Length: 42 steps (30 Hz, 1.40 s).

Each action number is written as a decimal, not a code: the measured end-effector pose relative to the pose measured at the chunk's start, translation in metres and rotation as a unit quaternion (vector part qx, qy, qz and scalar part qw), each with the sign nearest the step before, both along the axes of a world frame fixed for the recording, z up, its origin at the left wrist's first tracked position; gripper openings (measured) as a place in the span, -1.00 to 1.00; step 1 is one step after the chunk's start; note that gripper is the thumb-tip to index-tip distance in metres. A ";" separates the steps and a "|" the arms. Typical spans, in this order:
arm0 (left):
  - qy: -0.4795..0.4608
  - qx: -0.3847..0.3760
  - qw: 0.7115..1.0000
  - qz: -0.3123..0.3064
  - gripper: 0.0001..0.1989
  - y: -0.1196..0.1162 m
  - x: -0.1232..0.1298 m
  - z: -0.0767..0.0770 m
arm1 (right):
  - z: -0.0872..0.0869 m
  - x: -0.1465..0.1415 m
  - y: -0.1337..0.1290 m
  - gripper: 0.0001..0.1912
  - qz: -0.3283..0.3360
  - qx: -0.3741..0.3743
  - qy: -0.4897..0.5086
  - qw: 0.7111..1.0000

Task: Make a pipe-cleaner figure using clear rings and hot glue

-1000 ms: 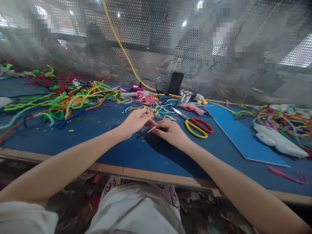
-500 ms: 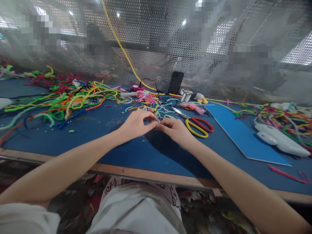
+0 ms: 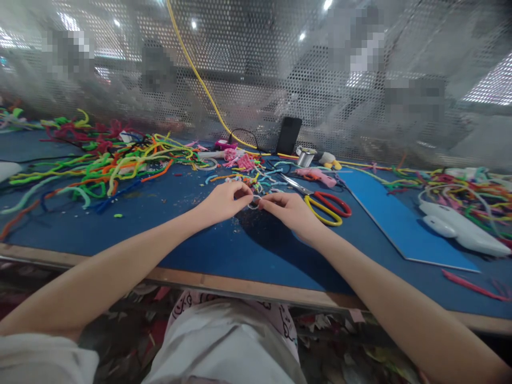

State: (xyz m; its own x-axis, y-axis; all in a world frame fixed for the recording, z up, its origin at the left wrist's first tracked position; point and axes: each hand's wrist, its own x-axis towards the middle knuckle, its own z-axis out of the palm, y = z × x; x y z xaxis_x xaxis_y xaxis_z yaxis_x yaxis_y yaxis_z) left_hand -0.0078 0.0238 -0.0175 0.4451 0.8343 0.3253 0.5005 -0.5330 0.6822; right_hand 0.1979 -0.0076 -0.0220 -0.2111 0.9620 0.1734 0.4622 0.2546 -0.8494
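Between the fingertips of both hands is a small pale ring [image 3: 253,207], thin and slightly bumpy; its exact kind is too small to make out. My left hand [image 3: 229,201] pinches it from the left with thumb and forefinger. From the right, my right hand [image 3: 288,211] holds its other side in a pinch. Just behind the hands lie short colourful fuzzy stems [image 3: 240,177], partly hidden by the fingers. Scissors [image 3: 326,207] with one red and one yellow handle loop rest close to my right hand.
Long fuzzy stems [image 3: 132,160] heap up at the left, and another pile [image 3: 484,197] lies at the right. Beside that are a blue board [image 3: 400,224] and a white glue gun [image 3: 464,226]. A phone [image 3: 288,136] leans at the back near a wire spool [image 3: 306,158].
My hands have moved slightly apart, and the pale ring between them now shows as an open loop. The things on the table stay where they were.
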 end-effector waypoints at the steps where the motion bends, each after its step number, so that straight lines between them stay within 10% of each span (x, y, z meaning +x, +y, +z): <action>1: -0.011 -0.013 1.000 -0.006 -0.85 0.001 0.000 -0.001 | -0.001 0.000 0.000 -0.65 0.002 -0.010 0.021 1.000; 25: -0.013 0.087 0.996 -0.032 -0.83 -0.006 -0.002 -0.003 | -0.001 -0.001 -0.001 -0.72 0.022 -0.087 0.176 0.980; 35: -0.096 0.057 0.993 -0.043 -0.85 -0.011 0.003 0.002 | 0.002 -0.001 -0.001 -0.72 -0.050 0.118 -0.009 0.992; 42: -0.169 -0.144 0.975 -0.006 -0.80 -0.010 0.011 -0.004 | 0.002 -0.002 -0.007 -0.84 -0.063 0.237 -0.060 0.968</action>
